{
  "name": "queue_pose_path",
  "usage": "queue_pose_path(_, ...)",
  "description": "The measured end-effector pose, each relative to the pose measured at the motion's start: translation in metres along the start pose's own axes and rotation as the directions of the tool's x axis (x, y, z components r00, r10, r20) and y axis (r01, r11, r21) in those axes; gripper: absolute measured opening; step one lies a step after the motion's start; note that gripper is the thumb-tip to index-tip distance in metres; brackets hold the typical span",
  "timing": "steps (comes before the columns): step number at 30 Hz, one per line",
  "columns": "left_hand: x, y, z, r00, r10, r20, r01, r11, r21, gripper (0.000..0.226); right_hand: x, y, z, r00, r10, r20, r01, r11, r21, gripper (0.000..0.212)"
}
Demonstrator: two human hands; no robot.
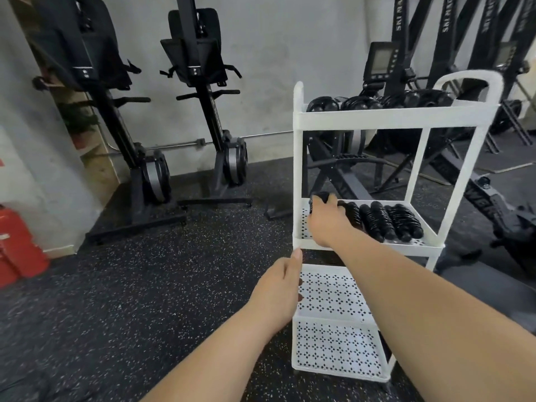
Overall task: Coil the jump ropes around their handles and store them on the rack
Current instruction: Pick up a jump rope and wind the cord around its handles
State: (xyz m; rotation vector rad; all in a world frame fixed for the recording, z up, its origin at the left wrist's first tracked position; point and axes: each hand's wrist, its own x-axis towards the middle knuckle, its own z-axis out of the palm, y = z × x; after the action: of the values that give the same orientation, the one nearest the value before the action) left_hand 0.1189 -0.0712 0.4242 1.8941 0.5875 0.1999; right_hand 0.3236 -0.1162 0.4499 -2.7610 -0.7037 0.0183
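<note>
A white three-tier rack [359, 118] stands on the gym floor. My right hand [326, 223] reaches onto its middle shelf [417, 242] and grips a coiled black jump rope [320, 196] at the shelf's left end. Several more coiled ropes [388, 220] lie in a row to its right. The top shelf holds several coiled black ropes [377, 102]. My left hand [280, 288] hovers beside the rack's front left post, fingers relaxed, holding nothing. The bottom shelf [330, 297] shows only its perforated white surface.
Two upright black rowing machines [223, 146] stand against the grey wall at left. Black ski machines [452, 53] and more equipment crowd the space behind and right of the rack. A red container [17, 245] sits at the far left. The floor is speckled black rubber.
</note>
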Motion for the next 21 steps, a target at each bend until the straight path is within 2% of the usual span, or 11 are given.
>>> queue_pose_path(8, 0.025, -0.026, -0.01, 1.0, 0.007, 0.013, -0.007, 0.998, 0.064, 0.05, 0.028, -0.001, 0.024, 0.996, 0.056, 0.068, -0.047, 0.99, -0.129, 0.077)
queue_pose_path(12, 0.03, -0.031, -0.012, 1.0, -0.003, 0.014, 0.002, 0.997, 0.072, 0.049, 0.028, -0.001, 0.026, 0.994, 0.098, 0.048, -0.087, 0.977, -0.194, 0.079)
queue_pose_path(21, 0.0, -0.032, -0.031, 1.0, 0.001, -0.004, 0.0, 0.993, 0.121, 0.052, -0.009, -0.006, 0.006, 0.995, 0.094, -0.027, -0.097, 0.989, -0.113, 0.07)
